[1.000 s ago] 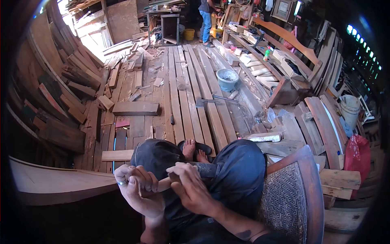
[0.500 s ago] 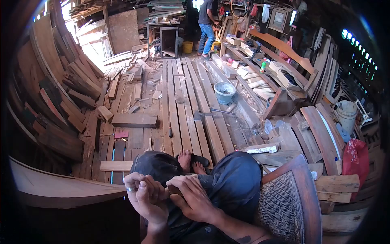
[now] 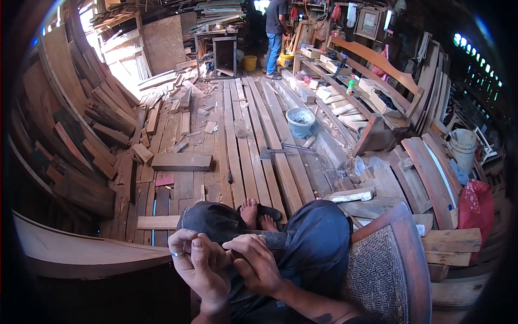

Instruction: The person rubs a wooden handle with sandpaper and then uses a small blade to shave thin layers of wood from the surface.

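My left hand (image 3: 200, 264) is raised over my lap with its fingers curled and a ring on one finger. Close beside it on the right is my right hand (image 3: 254, 263), its fingers bent toward the left hand. Whatever is between the fingertips, if anything, is too small or hidden to make out. Both hands are above the dark trousers (image 3: 318, 237) on my bent knees. My bare feet (image 3: 249, 213) show past the knees, with a dark sandal by them.
A woven chair (image 3: 380, 275) is at my right. Ahead on the plank floor lie a hammer-like tool (image 3: 275, 152), a blue bucket (image 3: 300, 123) and a wood block (image 3: 182, 162). Timber leans at the left. A person (image 3: 274, 38) stands at the back near a long bench (image 3: 372, 102).
The right hand's fingers have curled in more. The view has shifted slightly. The person at the back has changed stance, with the legs now closer together.
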{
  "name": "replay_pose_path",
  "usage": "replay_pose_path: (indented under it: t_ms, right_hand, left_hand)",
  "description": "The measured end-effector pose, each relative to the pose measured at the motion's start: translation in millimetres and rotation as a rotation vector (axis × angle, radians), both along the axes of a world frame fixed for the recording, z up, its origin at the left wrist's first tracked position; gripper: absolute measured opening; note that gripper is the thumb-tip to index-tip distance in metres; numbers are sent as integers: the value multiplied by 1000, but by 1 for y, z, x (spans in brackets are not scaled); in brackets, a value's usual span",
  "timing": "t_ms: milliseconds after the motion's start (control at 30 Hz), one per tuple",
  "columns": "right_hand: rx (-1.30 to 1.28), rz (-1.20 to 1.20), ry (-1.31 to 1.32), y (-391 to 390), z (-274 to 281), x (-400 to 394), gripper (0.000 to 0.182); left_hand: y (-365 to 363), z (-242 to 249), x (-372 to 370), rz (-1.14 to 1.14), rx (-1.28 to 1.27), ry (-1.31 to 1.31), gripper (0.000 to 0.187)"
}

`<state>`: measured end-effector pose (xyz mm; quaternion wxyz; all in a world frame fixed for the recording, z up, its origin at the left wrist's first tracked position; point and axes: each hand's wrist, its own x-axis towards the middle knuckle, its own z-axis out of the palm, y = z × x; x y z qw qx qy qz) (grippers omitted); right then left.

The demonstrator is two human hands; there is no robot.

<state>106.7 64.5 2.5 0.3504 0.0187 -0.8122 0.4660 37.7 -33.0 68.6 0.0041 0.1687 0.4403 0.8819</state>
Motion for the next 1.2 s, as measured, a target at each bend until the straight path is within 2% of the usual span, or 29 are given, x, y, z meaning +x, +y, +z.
replay_pose_path:
  t_ms: [200, 733, 900, 1000, 1100, 1200]
  right_hand:
    - [-69, 42, 42, 1, 6, 2, 37]
    - [-8, 62, 98, -3, 5, 3, 38]
    - [40, 33, 92, 11, -26, -4, 38]
    - [-72, -49, -48, 15, -43, -3, 34]
    - [-66, 33, 19, 4, -4, -1, 34]
    - [-27, 61, 44, 10, -4, -5, 33]
  left_hand:
    - [2, 7, 1, -31, -5, -28, 15]
    - [2, 9, 9, -63, 46, -62, 21]
    - [4, 8, 2, 23, 24, -54, 20]
    - [6, 11, -5, 10, 12, -43, 14]
    - [7, 13, -5, -41, 3, -42, 14]
    - [9, 7, -9, -84, 23, 31, 15]
